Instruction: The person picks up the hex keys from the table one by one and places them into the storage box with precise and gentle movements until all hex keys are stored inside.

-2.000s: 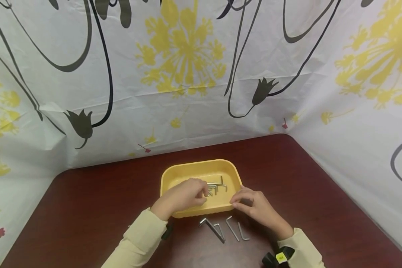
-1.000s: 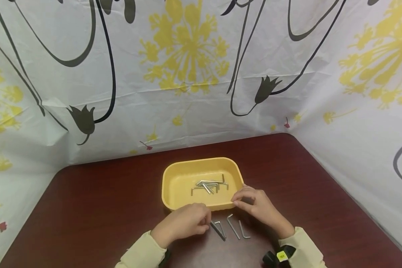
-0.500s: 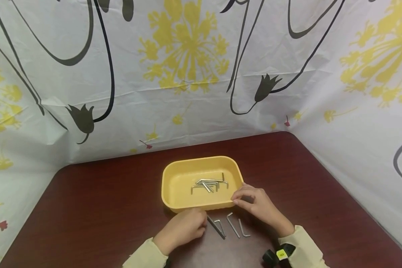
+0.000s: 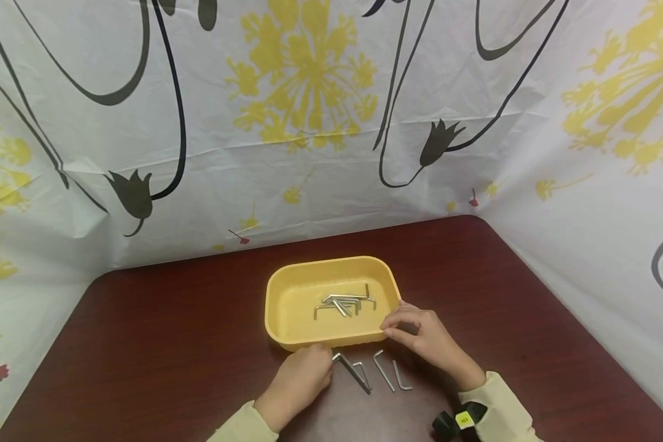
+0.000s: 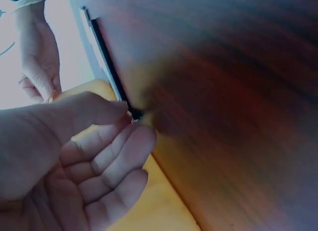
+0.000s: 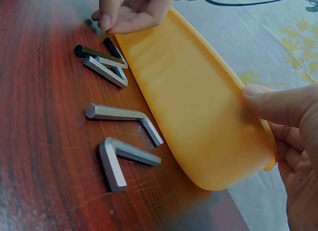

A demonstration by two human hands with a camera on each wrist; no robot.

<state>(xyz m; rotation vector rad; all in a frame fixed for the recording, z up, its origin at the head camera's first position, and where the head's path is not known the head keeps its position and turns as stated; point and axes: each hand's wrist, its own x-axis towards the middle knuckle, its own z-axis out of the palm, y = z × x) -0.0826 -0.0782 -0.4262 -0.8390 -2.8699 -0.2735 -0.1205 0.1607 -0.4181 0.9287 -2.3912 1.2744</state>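
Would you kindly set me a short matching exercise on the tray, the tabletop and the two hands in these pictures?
1. tray
2. left hand
3. tabletop
4. right hand

A. dark red
B. holding the tray's rim
C. yellow
D. left of the loose hex keys in the head view

Pairs: 1-C, 2-D, 3-A, 4-B

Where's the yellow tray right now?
In the head view, the yellow tray sits on the dark red table just below centre, with the right hand gripping its near right corner and loose hex keys in front.
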